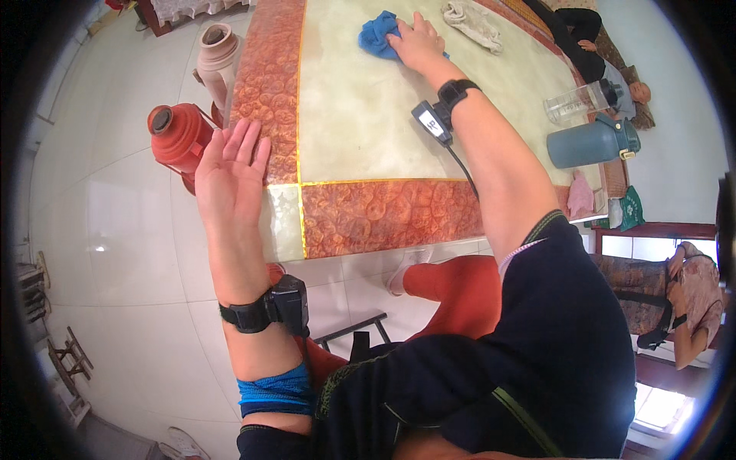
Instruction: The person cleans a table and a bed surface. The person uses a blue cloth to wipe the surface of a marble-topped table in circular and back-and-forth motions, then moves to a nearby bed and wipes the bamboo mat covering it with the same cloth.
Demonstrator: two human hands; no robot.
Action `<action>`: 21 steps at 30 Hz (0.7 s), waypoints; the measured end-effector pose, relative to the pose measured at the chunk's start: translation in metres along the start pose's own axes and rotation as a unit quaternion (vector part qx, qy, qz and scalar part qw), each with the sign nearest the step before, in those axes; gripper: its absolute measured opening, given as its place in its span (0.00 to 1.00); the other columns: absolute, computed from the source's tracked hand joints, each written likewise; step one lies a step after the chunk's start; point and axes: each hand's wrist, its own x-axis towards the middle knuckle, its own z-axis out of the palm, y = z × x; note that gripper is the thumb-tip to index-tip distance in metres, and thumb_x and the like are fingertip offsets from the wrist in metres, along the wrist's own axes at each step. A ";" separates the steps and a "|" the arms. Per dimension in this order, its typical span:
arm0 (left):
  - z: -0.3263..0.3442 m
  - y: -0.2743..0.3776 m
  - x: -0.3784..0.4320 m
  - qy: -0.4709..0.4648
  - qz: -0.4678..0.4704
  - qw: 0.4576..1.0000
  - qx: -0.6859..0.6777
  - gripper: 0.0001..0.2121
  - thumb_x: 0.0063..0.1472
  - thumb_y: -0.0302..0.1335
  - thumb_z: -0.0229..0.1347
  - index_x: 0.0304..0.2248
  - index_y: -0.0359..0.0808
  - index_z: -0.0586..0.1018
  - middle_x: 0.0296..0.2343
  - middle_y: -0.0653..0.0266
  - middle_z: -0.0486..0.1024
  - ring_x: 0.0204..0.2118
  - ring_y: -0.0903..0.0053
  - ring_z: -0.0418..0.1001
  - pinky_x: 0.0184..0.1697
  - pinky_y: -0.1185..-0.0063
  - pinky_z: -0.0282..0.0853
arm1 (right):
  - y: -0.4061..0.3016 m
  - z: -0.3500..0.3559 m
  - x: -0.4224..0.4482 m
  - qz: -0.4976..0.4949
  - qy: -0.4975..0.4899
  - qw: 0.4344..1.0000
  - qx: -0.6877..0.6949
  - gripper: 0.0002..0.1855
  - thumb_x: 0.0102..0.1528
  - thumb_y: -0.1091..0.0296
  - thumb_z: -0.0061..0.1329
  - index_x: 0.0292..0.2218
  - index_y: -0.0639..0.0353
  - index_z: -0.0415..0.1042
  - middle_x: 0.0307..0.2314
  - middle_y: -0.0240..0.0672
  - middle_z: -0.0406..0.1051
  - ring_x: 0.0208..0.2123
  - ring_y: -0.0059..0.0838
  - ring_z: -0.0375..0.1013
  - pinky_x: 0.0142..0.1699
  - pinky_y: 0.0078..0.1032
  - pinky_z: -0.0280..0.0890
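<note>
My right hand [418, 43] is stretched to the far part of the table, resting on a crumpled blue cloth [379, 35] with its fingers pressing on it. A crumpled pale cloth [472, 26] lies on the tabletop just right of that hand. My left hand [233, 167] is palm up with fingers extended at the table's left edge, and nothing is in it. Beside it, a red thermos flask [178, 135] stands beyond the edge. The table [368, 132] has a pale green marbled top with a reddish patterned border.
A pinkish thermos flask [218, 63] stands left of the table. On its right side are a clear plastic bottle [578, 103], a blue-grey bottle [583, 144] and a pink cloth [581, 194]. One person [618, 75] reclines beyond; another person [696, 287] is at the right.
</note>
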 end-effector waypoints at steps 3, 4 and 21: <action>-0.001 0.002 0.007 -0.008 0.003 1.000 0.017 0.13 0.60 0.28 0.44 0.40 0.28 0.59 0.46 0.47 0.58 0.52 0.59 0.56 0.53 0.65 0.56 | 0.009 0.002 0.011 -0.026 -0.052 0.986 0.157 0.27 0.53 0.51 0.38 0.51 0.53 0.58 0.49 0.40 0.58 0.50 0.39 0.58 0.52 0.36 0.55; -0.001 -0.001 0.008 -0.004 0.001 1.000 0.019 0.14 0.59 0.29 0.45 0.41 0.28 0.60 0.45 0.50 0.59 0.50 0.61 0.58 0.52 0.66 0.57 | 0.012 0.004 0.004 -0.061 -0.014 0.989 0.135 0.27 0.52 0.52 0.38 0.50 0.55 0.59 0.46 0.37 0.63 0.45 0.40 0.64 0.49 0.32 0.59; 0.024 -0.069 -0.002 0.003 0.189 0.938 0.290 0.17 0.56 0.29 0.51 0.43 0.29 0.65 0.39 0.61 0.65 0.43 0.77 0.62 0.48 0.80 0.56 | 0.097 -0.116 -0.297 -0.172 -0.194 0.949 0.182 0.29 0.51 0.65 0.38 0.54 0.61 0.50 0.55 0.45 0.46 0.57 0.43 0.45 0.59 0.38 0.39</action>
